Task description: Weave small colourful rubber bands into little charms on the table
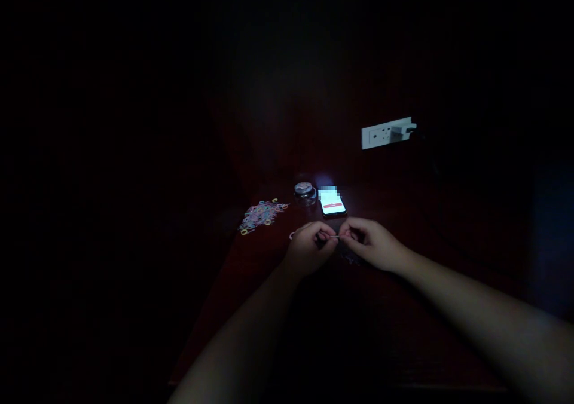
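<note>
My left hand (310, 247) and my right hand (371, 244) meet over the table, each closed in a pinch. Between their fingertips runs a thin pale strand (334, 236), too small to make out fully. Part of a pink ring (292, 235) shows at the outer side of my left hand. Below the fingers, in shadow, lies a small cluster of dark bits (350, 260). Further left sits a heap of small, thin, multicoloured bands (263, 215), with a few yellow and blue rings among them.
Behind my hands stand a lidded clear jar (305, 193) and, right of it, a phone (332, 205) with its screen lit. A white power strip or socket panel (380, 134) with a plug is on the wall. The dark red table (242, 284) ends at the left; the surroundings are very dark.
</note>
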`<state>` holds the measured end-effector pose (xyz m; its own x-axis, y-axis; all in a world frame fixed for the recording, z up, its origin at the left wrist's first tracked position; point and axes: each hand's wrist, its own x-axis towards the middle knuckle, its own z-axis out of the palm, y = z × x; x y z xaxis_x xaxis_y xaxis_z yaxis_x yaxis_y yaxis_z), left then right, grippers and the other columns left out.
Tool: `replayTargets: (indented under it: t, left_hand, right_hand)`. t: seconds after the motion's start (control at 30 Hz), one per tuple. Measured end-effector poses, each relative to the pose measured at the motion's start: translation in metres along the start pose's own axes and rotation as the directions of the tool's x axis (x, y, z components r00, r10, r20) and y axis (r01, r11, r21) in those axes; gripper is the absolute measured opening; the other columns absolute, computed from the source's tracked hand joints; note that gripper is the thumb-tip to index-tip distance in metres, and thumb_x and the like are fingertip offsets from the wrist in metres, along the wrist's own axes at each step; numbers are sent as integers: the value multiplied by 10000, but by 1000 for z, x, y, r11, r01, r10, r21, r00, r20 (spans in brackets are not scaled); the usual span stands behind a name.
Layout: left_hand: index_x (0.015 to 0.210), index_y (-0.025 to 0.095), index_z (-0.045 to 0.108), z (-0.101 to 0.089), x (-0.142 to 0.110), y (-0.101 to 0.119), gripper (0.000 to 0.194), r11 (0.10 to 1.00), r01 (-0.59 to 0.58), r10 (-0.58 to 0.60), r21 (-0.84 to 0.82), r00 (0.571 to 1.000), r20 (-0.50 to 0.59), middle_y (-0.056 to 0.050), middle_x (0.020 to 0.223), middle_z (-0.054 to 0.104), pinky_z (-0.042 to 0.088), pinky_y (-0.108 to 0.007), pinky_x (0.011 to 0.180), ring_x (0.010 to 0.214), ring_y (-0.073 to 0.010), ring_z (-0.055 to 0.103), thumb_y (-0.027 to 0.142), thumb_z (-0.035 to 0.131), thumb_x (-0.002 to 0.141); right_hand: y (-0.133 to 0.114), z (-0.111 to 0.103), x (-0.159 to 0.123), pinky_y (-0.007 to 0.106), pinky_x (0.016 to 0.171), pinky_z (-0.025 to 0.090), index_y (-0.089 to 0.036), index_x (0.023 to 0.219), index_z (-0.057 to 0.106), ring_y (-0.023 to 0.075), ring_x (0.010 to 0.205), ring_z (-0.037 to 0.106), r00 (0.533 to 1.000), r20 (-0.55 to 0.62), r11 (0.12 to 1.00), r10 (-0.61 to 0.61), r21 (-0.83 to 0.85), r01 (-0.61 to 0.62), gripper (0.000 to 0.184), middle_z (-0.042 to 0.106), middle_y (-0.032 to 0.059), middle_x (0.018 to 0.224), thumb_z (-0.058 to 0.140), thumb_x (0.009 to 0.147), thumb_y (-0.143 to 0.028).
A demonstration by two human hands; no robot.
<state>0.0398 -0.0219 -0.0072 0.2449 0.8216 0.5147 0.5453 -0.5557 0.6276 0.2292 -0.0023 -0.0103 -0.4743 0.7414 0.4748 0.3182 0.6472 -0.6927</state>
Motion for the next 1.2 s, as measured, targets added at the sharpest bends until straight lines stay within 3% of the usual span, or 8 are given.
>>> replayTargets:
  t: [0.53,0.87,1.2]
  left_hand:
    - [801,183,642,-2,-1,1,83,1000,15,-14,21,1000,-11,-14,767,640,428,-226,621,681,-118,557,262,621,791]
    - [838,180,635,-3,-2,2,97,1000,-8,8,13,1000,-7,-12,782,643,436,-234,641,693,-120,557,253,645,775]
    - [796,182,635,0,-1,-1,94,1000,7,-8,-6,1000,-13,-9,762,635,418,-232,624,678,-117,541,276,630,795]
  right_hand:
    - [-6,-3,2,255,577,376,-178,770,633,129,647,482,999,-35,999,-41,-24,40,132,529,3,694,562,842,-263]
    - [-4,0,2,250,541,340,-168,779,632,120,605,430,997,-65,997,50,63,-46,161,489,-15,654,578,835,-309]
    - [-4,2,2,246,532,334,-163,775,621,115,590,418,997,-11,989,77,126,-75,150,466,-25,631,580,825,-298]
